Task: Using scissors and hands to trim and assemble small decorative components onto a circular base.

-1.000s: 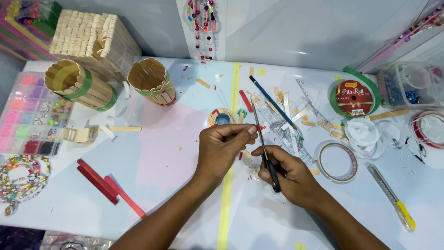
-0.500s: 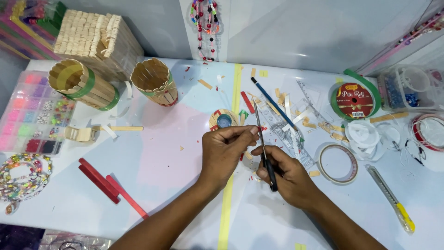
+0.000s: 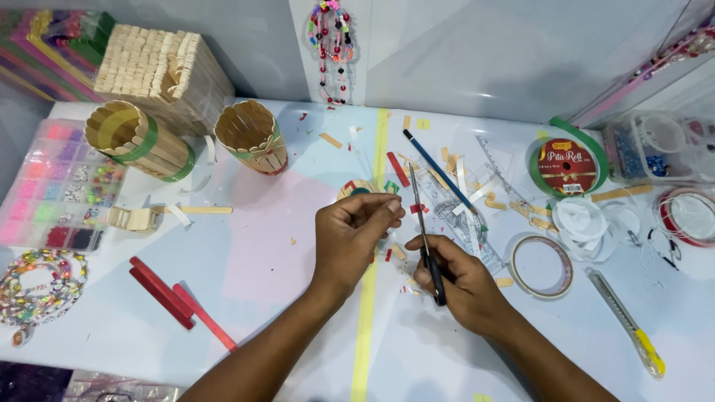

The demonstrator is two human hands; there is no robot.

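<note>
1 pair of scissors [image 3: 424, 234] sits gripped in the right hand [image 3: 462, 279], blades near shut and pointing far. The left hand [image 3: 350, 234] is pinched closed just left of the blades; what it grips, I cannot tell. Far left stand 2 stick cups [image 3: 249, 136] and 1 stick box [image 3: 160, 71]. Near left lie 2 red sticks [image 3: 175, 298]. To the right: 1 tape ring [image 3: 541, 266], 1 green ribbon roll [image 3: 570, 160], 1 yellow cutter [image 3: 625, 320].
</note>
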